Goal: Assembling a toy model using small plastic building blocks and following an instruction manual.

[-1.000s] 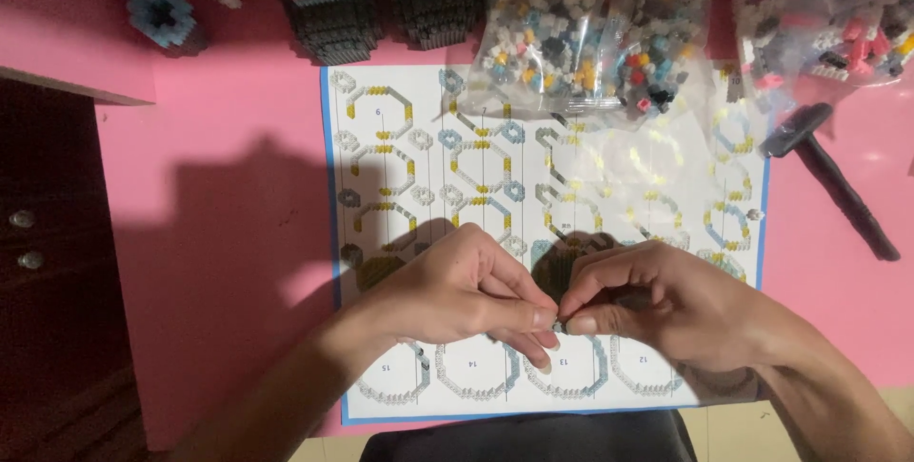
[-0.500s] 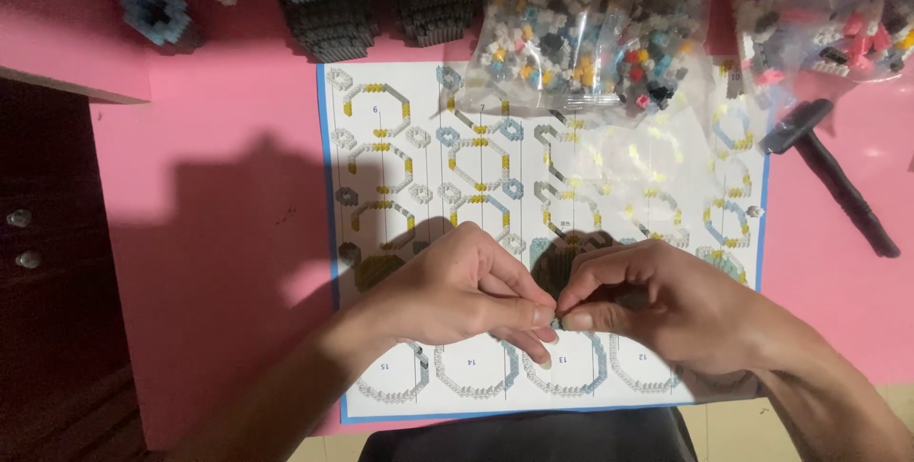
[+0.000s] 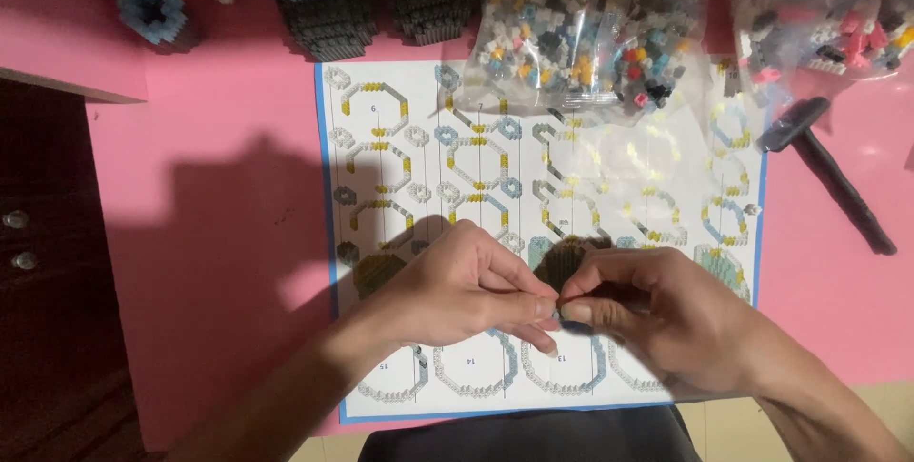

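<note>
Tiny building block (image 3: 562, 301) pinched between fingertips of left hand (image 3: 457, 295) and right hand (image 3: 666, 319), both grips closed, above instruction sheet (image 3: 543, 167) for checking against diagrams; bagged blocks (image 3: 571, 29) within reach.

Your left hand (image 3: 457, 295) comes in from the lower left, palm down, fingers curled, thumb and forefinger pinched; your right hand (image 3: 657, 314) comes from the lower right, also pinched; the fingertips (image 3: 547, 308) of both hands meet; both forearms are bare.
</note>
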